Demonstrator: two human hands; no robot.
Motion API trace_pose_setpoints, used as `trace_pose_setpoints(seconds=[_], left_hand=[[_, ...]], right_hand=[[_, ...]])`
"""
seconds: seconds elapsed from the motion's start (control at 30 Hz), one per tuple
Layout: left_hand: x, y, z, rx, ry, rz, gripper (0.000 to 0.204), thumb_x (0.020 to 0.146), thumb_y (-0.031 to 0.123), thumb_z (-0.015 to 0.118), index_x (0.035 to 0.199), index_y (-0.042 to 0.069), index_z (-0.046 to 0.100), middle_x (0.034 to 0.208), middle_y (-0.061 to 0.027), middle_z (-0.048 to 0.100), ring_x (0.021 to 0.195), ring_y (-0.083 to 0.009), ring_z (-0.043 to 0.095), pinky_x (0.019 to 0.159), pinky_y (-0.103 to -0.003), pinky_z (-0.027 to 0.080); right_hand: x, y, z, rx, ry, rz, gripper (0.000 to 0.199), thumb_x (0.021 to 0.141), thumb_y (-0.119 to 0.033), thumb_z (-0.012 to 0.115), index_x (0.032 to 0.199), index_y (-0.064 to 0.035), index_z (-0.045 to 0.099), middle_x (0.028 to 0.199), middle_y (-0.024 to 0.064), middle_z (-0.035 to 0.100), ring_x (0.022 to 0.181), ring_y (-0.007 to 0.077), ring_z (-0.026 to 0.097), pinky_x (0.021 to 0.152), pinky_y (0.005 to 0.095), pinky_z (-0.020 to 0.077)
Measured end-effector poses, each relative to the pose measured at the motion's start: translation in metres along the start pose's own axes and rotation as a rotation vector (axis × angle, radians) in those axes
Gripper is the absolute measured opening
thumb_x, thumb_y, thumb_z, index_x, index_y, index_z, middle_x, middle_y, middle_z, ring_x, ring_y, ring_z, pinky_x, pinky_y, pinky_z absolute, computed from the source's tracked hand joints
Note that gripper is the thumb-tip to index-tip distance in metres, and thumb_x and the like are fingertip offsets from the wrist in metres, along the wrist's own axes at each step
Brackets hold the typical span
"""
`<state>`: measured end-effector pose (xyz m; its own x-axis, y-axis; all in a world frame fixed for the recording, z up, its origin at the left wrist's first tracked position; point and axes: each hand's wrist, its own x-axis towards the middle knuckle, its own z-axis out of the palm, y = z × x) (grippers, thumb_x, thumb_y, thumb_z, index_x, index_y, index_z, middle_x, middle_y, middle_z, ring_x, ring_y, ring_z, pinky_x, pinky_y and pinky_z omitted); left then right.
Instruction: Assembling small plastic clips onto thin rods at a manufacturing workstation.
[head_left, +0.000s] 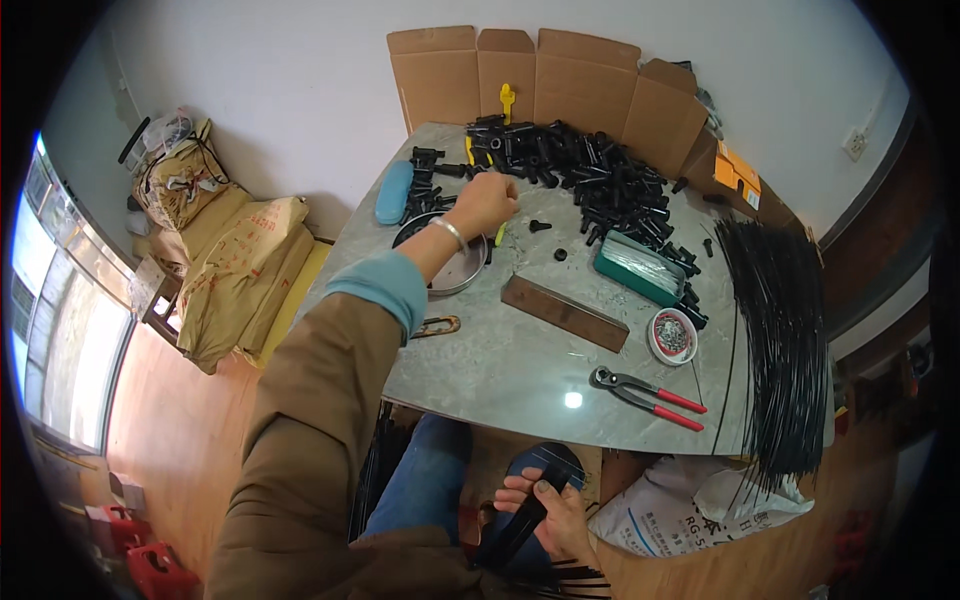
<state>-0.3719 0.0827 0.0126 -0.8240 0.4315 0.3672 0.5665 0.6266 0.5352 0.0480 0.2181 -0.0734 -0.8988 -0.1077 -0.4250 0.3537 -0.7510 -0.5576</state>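
Observation:
My left hand [484, 204], with a bracelet at the wrist, reaches over the table at the near left edge of a pile of black tube-like plastic parts [560, 150]. Its fingers are curled, and the tips and anything in them are hidden. Under the forearm is a round metal-rimmed dish [470, 275], partly covered. Low over my lap, my right hand [552, 515] is closed around a long black piece [515, 530], thumb across it. Thin black strips [575, 578] stick out below that hand.
On the table [480, 370] are red-handled pincers [650, 398], a brown metal bar [565, 313], a green tray [640, 268], a small bowl [672, 336], a blue case [394, 192] and black rods [780, 340]. Cardboard [585, 80] stands behind. A white sack [700, 505] lies below.

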Motion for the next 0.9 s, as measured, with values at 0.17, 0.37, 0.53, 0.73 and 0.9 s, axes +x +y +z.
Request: trace_pose_setpoints(seconds=[0.17, 0.37, 0.53, 0.73, 0.9], left_hand=[[0.032, 0.003, 0.025, 0.540, -0.296, -0.176, 0.026, 0.077, 0.015, 0.059, 0.096, 0.001, 0.069, 0.102, -0.0189, 0.067, 0.095, -0.0347, 0.066, 0.083, -0.042, 0.053], [0.051, -0.001, 0.037, 0.458, -0.193, -0.171, 0.022, 0.078, 0.014, 0.058, 0.091, 0.003, 0.071, 0.095, -0.0179, 0.069, 0.092, -0.0331, 0.067, 0.080, -0.039, 0.053], [0.071, 0.029, 0.044, -0.038, -0.138, -0.088, 0.018, 0.075, 0.009, 0.058, 0.086, 0.005, 0.072, 0.086, -0.0162, 0.070, 0.083, -0.0316, 0.068, 0.076, -0.037, 0.054], [0.080, 0.048, 0.101, 0.028, -0.182, 0.208, 0.016, 0.074, 0.008, 0.062, 0.086, 0.006, 0.072, 0.087, -0.0155, 0.070, 0.085, -0.0314, 0.067, 0.080, -0.038, 0.052], [0.086, 0.063, 0.093, 0.332, -0.419, 0.208, 0.019, 0.073, 0.009, 0.065, 0.091, 0.007, 0.072, 0.093, -0.0177, 0.068, 0.093, -0.0329, 0.065, 0.082, -0.041, 0.051]], right_hand=[[0.006, -0.008, -0.020, 0.048, 0.013, -0.024, 0.025, 0.096, -0.007, 0.047, 0.117, 0.0067, 0.051, 0.109, 0.0283, 0.061, 0.095, 0.0402, 0.065, 0.085, 0.0528, 0.0535], [0.014, -0.015, -0.034, 0.069, -0.003, 0.013, 0.025, 0.096, -0.007, 0.048, 0.116, 0.0065, 0.052, 0.106, 0.0272, 0.062, 0.093, 0.0405, 0.065, 0.085, 0.0517, 0.0531], [0.007, -0.019, -0.039, 0.063, 0.023, -0.006, 0.025, 0.096, -0.007, 0.047, 0.116, 0.0076, 0.051, 0.104, 0.0279, 0.063, 0.092, 0.0405, 0.065, 0.085, 0.0512, 0.0529], [0.013, -0.014, -0.037, 0.081, 0.015, 0.015, 0.022, 0.094, -0.010, 0.054, 0.109, 0.0062, 0.056, 0.099, 0.0269, 0.064, 0.085, 0.0380, 0.068, 0.079, 0.0521, 0.0559], [0.011, -0.016, -0.043, 0.096, 0.016, 0.019, 0.024, 0.094, -0.009, 0.052, 0.112, 0.0073, 0.053, 0.101, 0.0278, 0.063, 0.088, 0.0391, 0.067, 0.081, 0.0518, 0.0547]])
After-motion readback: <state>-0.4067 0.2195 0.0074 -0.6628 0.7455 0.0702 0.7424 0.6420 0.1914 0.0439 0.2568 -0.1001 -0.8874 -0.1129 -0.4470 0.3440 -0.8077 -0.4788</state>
